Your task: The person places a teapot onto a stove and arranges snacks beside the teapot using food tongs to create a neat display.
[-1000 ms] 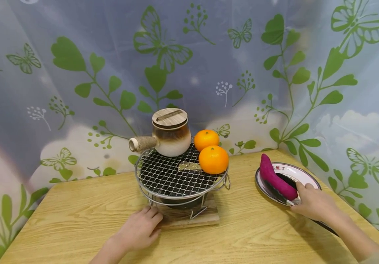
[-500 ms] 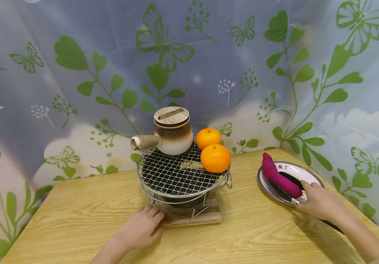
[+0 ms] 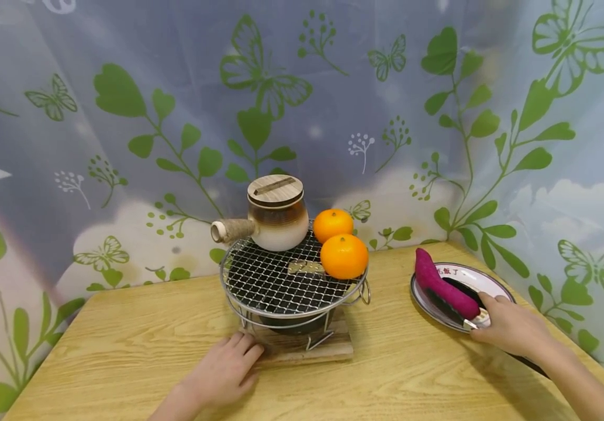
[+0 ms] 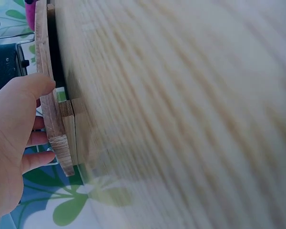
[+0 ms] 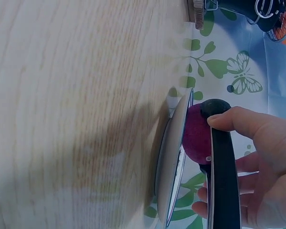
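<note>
My right hand (image 3: 514,327) grips a pair of black tongs (image 5: 224,176) at the right of the table. The tongs' arms lie on either side of a purple sweet potato (image 3: 444,286), which slants over a white plate (image 3: 496,283) with a dark rim. In the right wrist view my thumb presses on the tongs' upper arm and the other fingers are on the far side. My left hand (image 3: 223,368) holds the left end of a wooden board (image 4: 52,114) under a small grill, thumb on one side and fingers on the other.
The round wire grill (image 3: 265,286) stands on the board (image 3: 312,351). On its mesh sit a clay pot (image 3: 278,222) with a wooden lid and side handle, and two oranges (image 3: 344,257). A patterned curtain (image 3: 175,117) closes off the table's back and right.
The head view has shifted slightly. The sweet potato's upper tip sits a little farther left over the plate; both hands keep their holds.
</note>
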The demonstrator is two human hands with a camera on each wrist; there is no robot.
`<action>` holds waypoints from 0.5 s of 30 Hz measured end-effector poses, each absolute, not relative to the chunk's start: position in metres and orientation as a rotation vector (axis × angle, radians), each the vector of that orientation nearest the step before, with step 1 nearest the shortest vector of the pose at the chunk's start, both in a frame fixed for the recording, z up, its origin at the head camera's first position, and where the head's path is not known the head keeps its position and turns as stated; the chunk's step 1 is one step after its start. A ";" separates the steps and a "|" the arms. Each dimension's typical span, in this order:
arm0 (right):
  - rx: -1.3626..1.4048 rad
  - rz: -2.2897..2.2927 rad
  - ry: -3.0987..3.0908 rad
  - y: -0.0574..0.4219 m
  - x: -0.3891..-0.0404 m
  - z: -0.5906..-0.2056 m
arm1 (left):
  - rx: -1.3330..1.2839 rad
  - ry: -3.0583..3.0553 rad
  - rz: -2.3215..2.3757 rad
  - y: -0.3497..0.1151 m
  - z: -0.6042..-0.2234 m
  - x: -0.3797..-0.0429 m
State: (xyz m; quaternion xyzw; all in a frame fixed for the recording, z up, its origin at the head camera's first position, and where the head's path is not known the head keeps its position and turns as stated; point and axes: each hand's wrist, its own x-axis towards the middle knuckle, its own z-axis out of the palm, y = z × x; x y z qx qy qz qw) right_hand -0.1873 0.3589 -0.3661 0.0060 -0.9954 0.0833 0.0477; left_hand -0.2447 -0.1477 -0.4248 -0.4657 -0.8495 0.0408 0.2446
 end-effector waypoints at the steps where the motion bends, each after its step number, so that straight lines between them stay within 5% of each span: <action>1: 0.024 0.251 -3.030 0.359 -0.187 -0.366 | -1.273 -2.315 0.110 -0.148 -0.425 -0.245; 15: 0.093 0.190 -2.993 0.358 -0.182 -0.362 | -1.258 -2.368 0.101 -0.146 -0.421 -0.243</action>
